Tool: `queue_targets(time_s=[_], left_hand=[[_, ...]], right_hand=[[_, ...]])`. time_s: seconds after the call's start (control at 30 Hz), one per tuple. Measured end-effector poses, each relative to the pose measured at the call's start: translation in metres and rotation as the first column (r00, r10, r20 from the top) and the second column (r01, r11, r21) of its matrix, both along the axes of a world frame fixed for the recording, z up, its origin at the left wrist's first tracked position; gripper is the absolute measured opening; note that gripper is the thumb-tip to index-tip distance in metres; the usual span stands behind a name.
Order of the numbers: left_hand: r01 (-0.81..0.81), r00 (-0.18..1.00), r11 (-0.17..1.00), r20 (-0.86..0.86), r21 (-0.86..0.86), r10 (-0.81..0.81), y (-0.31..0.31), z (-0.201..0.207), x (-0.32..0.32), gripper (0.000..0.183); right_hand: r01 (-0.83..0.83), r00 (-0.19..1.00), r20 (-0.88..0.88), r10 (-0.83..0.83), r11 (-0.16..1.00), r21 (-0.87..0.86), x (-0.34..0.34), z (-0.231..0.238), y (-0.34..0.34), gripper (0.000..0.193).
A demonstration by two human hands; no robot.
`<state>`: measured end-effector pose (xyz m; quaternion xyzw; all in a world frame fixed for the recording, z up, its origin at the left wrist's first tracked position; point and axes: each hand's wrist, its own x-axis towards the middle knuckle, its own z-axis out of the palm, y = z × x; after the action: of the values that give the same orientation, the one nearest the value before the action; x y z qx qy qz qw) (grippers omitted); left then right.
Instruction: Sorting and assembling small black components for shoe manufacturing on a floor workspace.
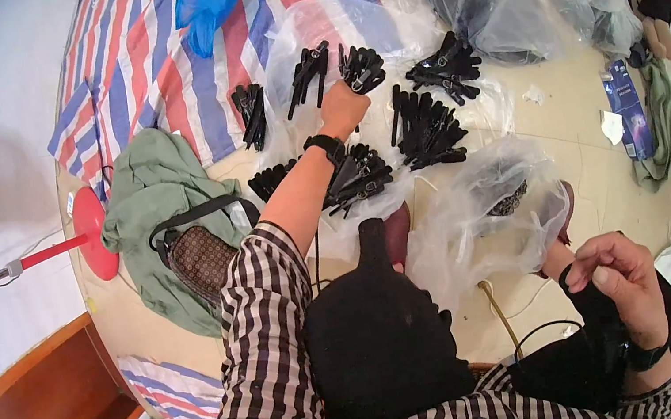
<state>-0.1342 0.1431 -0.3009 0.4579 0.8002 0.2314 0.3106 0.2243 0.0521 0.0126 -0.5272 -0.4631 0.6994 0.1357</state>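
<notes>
My left hand [344,107] reaches forward, its fingers closed at the near edge of a bundle of black buckled straps [365,70]; the fingertips are partly hidden. Around it lie more strap bundles: one pair of groups [251,117] to the left, a fanned bundle [445,69] to the right, a larger one [427,129] below that, and another [358,177] close by my forearm. My right hand [621,276] rests over my right knee, palm partly up, with curled fingers apart and nothing visible in them.
Clear plastic bags [479,211] lie between my feet, and a larger one with dark contents [507,9] stands far right. Striped sheeting [188,83] covers the floor at far left. A green cloth [161,186] and a red round base [94,234] are left; a blue box [627,109] lies right.
</notes>
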Motion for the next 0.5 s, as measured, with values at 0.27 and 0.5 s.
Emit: queue_targets(time_s=[0.27, 0.5], left_hand=[[-0.003, 0.998, 0.999, -0.063, 0.051, 0.006, 0.063, -0.012, 0.0, 0.036], [0.007, 0.968, 0.998, -0.251, 0.06, 0.009, 0.092, -0.033, 0.018, 0.026]], right_hand=[[0.049, 0.995, 0.087, -0.048, 0.999, -0.015, -0.002, -0.003, 0.003, 0.035], [0.078, 0.987, 0.143, -0.07, 0.996, -0.05, 0.002, -0.012, 0.014, 0.037]])
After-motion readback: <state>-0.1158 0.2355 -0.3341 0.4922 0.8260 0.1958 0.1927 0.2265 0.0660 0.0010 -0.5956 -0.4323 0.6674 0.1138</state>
